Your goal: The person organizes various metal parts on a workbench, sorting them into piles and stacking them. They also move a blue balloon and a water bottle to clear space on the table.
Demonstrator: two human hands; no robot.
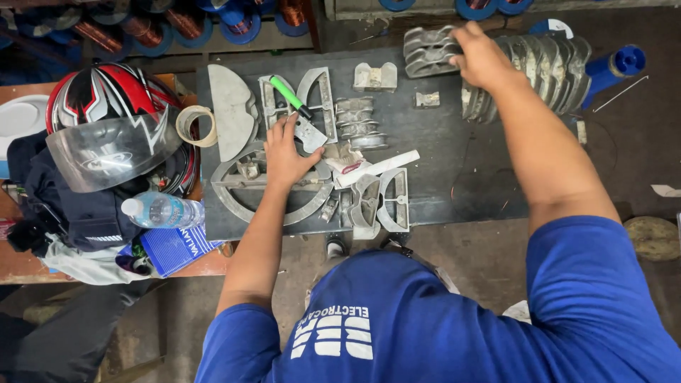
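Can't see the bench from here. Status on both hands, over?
Left hand flat on grey semicircular metal form. Right hand gripping stepped metal former. Green-handled tool beside left fingers.

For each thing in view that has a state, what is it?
left hand: flat on the metal forms, holding nothing
right hand: gripping a ribbed metal form
water bottle: capped, lying on its side
helmet: visor down
tape roll: lying flat
green-handled tool: lying untouched
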